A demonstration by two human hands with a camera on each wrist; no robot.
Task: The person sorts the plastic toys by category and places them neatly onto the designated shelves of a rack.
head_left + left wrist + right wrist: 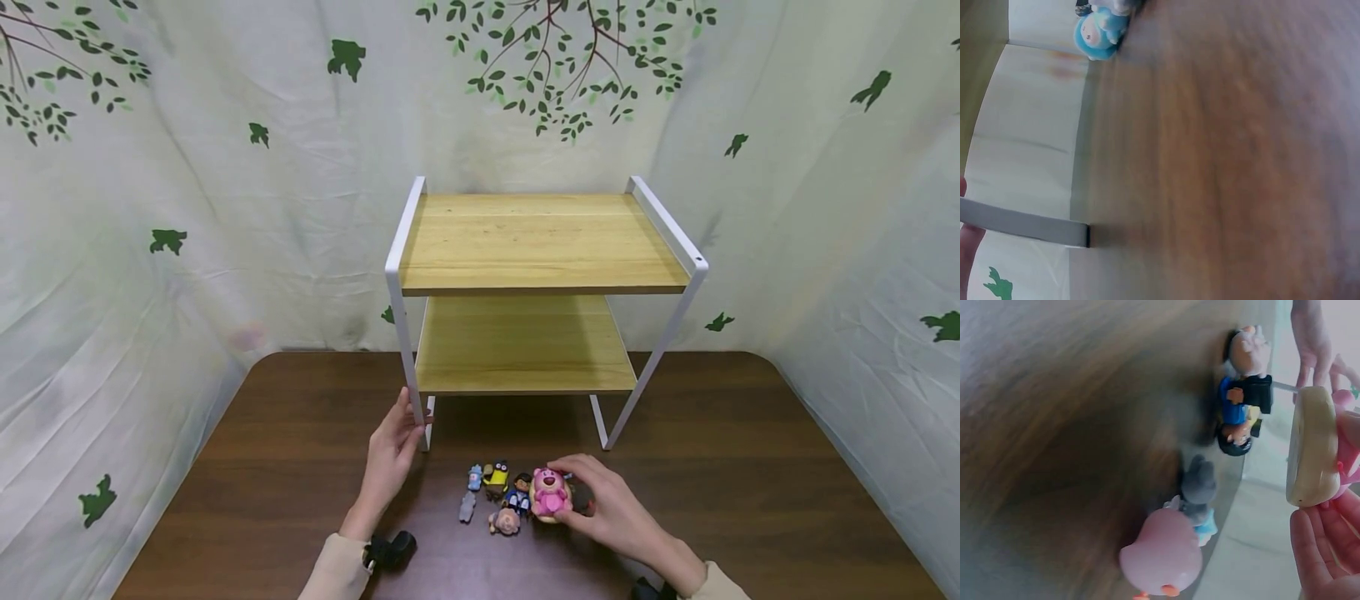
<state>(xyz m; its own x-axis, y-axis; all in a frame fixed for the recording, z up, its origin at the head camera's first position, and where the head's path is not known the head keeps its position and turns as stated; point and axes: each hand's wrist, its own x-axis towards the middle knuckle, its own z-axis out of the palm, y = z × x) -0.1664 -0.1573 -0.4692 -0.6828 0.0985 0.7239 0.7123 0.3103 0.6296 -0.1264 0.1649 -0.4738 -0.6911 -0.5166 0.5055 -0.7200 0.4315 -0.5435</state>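
My left hand (392,454) holds the front left leg of a two-tier shelf (525,342), gripping it low down between thumb and fingers. In the left wrist view, fingertips show on both sides of the white leg (1029,226). My right hand (611,508) grips a pink bear figure (551,492) by its sides. The right wrist view shows the figure's cream-coloured base (1311,447), raised above the table. Left of it stand a figure in blue (517,495), a yellow-and-black figure (495,480), a small light blue figure (475,477), a grey figure (467,507) and a pinkish figure (505,522).
A rounded pink toy with orange feet (1163,553) stands near the right hand in the right wrist view. The brown table (750,483) runs under everything. White cloth with printed leaves (315,208) hangs behind the shelf and along both sides.
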